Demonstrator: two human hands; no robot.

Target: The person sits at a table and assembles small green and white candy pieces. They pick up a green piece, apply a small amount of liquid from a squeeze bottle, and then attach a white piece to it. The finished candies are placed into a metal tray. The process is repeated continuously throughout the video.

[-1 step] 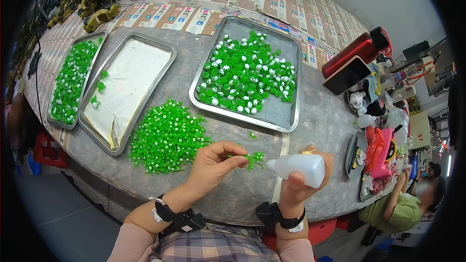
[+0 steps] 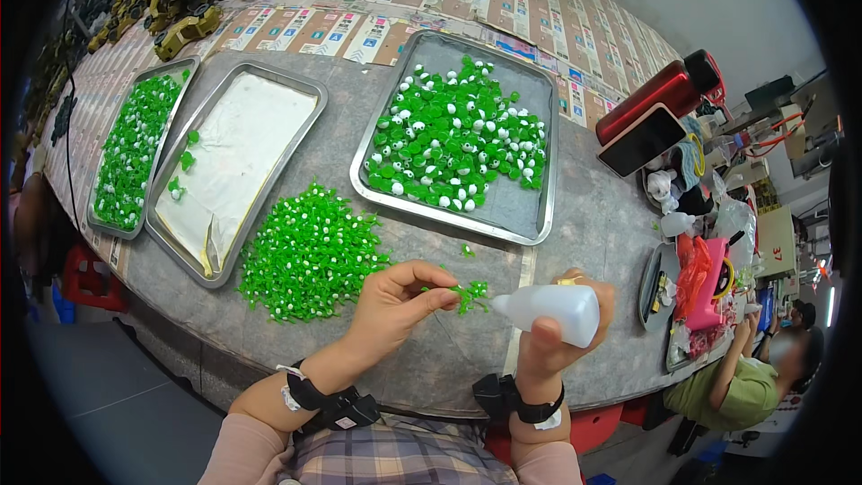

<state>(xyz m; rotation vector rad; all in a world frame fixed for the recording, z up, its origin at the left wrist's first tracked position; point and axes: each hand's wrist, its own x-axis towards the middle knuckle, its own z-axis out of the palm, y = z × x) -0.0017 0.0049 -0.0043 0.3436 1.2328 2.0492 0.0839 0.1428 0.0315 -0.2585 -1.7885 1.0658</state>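
Between thumb and forefinger, my left hand (image 2: 404, 304) pinches a small green plastic figure piece (image 2: 472, 296) just above the grey table cover. My right hand (image 2: 575, 346) is wrapped around a translucent white squeeze bottle (image 2: 561, 313), tipped on its side. Its narrow nozzle points left at the green piece, very close; I cannot tell whether they touch. Left of my left hand lies a heap of small green pieces with white spots (image 2: 310, 251). One loose green piece (image 2: 467, 251) rests beyond my fingers.
Beyond my hands a metal tray (image 2: 409, 204) holds green and white ball-eyed parts. Two more trays stand left: a paper-lined one (image 2: 235, 130) and a filled one (image 2: 135, 157). A red bottle (image 2: 651, 101), a phone (image 2: 642, 139) and clutter are right. A person in green (image 2: 732, 386) sits nearby.
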